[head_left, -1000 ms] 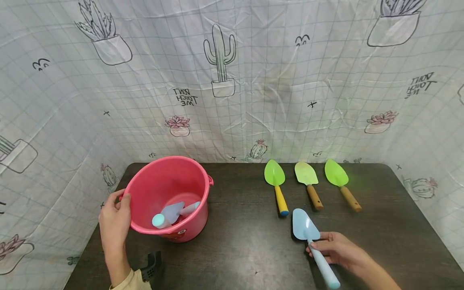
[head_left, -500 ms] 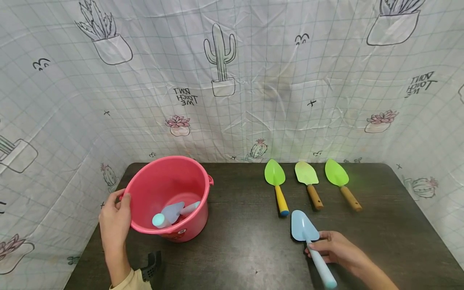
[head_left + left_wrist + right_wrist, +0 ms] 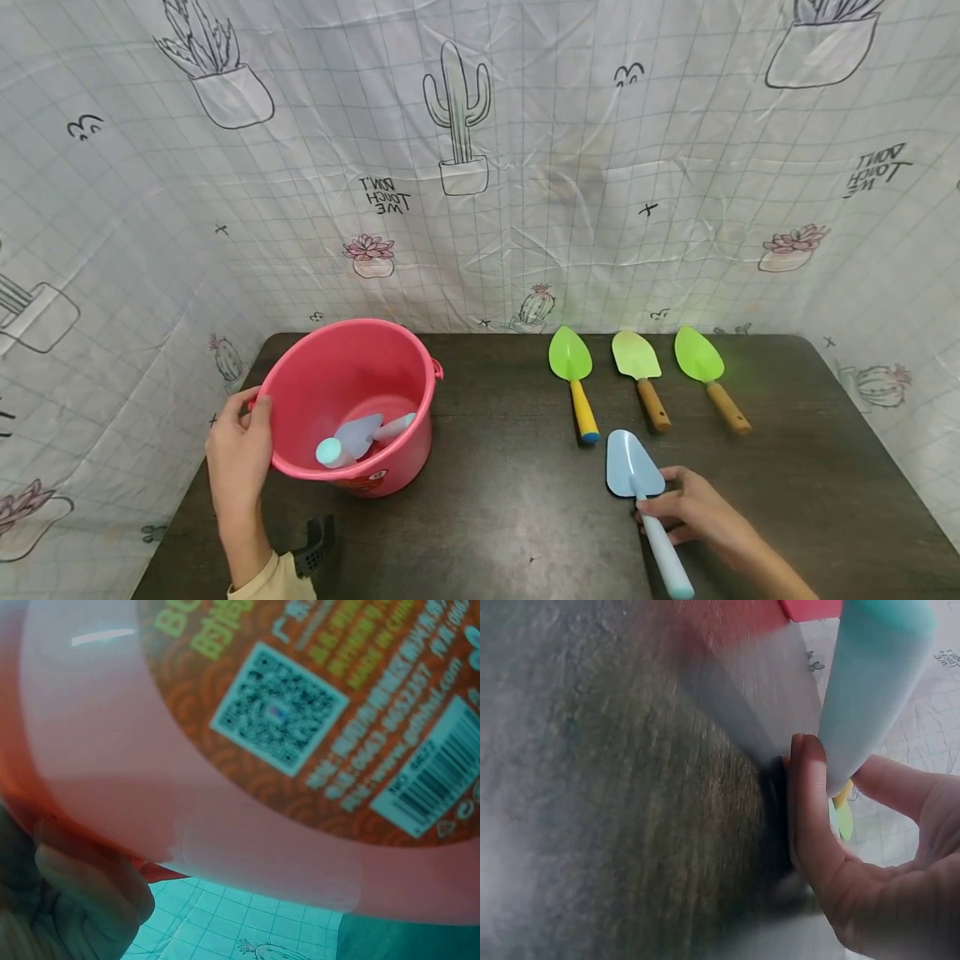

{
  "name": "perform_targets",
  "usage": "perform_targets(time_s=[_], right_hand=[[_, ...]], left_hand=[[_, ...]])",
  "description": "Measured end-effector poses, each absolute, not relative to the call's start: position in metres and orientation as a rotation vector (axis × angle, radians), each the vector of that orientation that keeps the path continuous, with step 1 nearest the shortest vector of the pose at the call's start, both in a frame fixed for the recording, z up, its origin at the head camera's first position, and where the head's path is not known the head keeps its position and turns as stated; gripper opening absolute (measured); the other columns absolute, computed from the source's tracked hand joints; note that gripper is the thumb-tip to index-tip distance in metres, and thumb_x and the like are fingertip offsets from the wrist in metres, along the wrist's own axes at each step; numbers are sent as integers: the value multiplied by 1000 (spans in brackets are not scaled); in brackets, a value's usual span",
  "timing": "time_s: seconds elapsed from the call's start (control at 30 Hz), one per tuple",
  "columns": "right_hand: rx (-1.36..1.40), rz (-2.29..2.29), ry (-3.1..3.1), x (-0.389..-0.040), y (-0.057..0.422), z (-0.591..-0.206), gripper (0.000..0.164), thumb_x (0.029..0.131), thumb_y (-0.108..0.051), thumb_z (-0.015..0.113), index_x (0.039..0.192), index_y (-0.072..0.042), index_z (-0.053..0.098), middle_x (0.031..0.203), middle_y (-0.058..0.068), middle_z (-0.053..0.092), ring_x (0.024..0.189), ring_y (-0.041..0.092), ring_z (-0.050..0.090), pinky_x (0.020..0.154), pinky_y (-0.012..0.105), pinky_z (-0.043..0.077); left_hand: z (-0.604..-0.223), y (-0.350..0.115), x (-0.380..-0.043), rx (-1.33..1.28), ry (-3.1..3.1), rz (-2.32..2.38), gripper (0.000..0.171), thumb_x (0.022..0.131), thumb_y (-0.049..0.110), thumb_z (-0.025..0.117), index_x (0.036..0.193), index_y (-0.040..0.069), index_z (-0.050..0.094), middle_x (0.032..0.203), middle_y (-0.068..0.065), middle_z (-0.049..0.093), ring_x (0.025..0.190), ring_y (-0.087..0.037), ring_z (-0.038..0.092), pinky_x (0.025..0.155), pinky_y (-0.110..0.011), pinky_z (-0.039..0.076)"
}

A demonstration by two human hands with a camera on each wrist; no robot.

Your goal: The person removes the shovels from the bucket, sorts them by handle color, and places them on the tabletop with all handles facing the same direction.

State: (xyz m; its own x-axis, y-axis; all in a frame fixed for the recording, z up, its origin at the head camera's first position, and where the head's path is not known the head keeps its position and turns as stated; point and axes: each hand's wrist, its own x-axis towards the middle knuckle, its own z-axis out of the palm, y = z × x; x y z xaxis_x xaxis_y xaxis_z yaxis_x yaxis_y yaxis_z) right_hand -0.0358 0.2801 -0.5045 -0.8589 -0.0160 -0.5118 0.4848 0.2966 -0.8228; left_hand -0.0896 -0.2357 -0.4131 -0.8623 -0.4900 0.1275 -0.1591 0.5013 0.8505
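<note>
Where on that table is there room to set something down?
Mostly between the pink bucket and the blue trowel in the right hand; a smaller patch lies right of the green trowels. It's crowded around those, with the blue one close in front.

Bkgd: wht grid cloth [image 3: 540, 125] w/ lg cactus print [image 3: 457, 117], pink succulent print [image 3: 369, 257] | dk brn counter [image 3: 510, 492] | back R, L–R: yel-hdl grn trowel [image 3: 572, 371], pale-grn trowel [image 3: 637, 358], brt-grn trowel [image 3: 701, 358], last 2 wood hdls
</note>
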Motion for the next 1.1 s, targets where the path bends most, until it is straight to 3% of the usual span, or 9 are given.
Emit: perform_targets(time_s=[0.2, 0.43, 0.6, 0.73, 1.0, 1.1], right_hand=[[378, -1447, 2362, -37, 276, -504, 64, 92, -10, 73, 131, 17, 30, 81, 11, 67, 65, 22, 66, 55, 39, 57], [383, -1309, 2500, -42, 276, -506, 62, 89, -14, 78, 127, 12, 36, 78, 16, 59, 48, 25, 63, 47, 42, 55], [355, -1226, 2558, -46, 277, -508, 64, 88, -14, 79, 127, 14, 36, 85, 25, 60, 49, 26, 63, 44, 43, 54], [340, -1142, 2594, -50, 276, -505, 63, 89, -15, 79, 126, 14, 38, 87, 24, 61, 52, 24, 62, 45, 40, 54], [280, -1013, 2644, -52, 277, -502, 62, 91, -19, 79, 124, 14, 39, 83, 17, 62, 53, 22, 60, 45, 37, 54], [272, -992, 2645, -52, 277, -500, 61, 92, -19, 78, 125, 14, 38, 79, 15, 60, 52, 22, 60, 46, 37, 53]], left_hand=[[-413, -232, -90, 542, -2390, -1299, 50, 110, 30, 43, 143, -6, 53, 115, -35, 68, 83, -38, 70, 53, -20, 46], [-410, -229, -90, 549, -2381, -1282, 48, 110, 29, 43, 142, -5, 55, 113, -34, 69, 77, -30, 68, 52, -22, 45], [-409, -228, -90, 560, -2385, -1274, 48, 110, 29, 43, 142, -4, 55, 111, -33, 70, 71, -21, 65, 52, -23, 45], [-409, -228, -91, 569, -2390, -1280, 49, 110, 29, 43, 142, -5, 54, 110, -34, 69, 66, -15, 62, 51, -24, 44], [-410, -226, -91, 575, -2390, -1291, 50, 110, 30, 43, 143, -6, 53, 114, -35, 68, 74, -23, 67, 52, -23, 45], [-409, -227, -91, 575, -2388, -1291, 50, 109, 30, 44, 142, -5, 55, 111, -33, 69, 70, -17, 65, 52, -23, 45]])
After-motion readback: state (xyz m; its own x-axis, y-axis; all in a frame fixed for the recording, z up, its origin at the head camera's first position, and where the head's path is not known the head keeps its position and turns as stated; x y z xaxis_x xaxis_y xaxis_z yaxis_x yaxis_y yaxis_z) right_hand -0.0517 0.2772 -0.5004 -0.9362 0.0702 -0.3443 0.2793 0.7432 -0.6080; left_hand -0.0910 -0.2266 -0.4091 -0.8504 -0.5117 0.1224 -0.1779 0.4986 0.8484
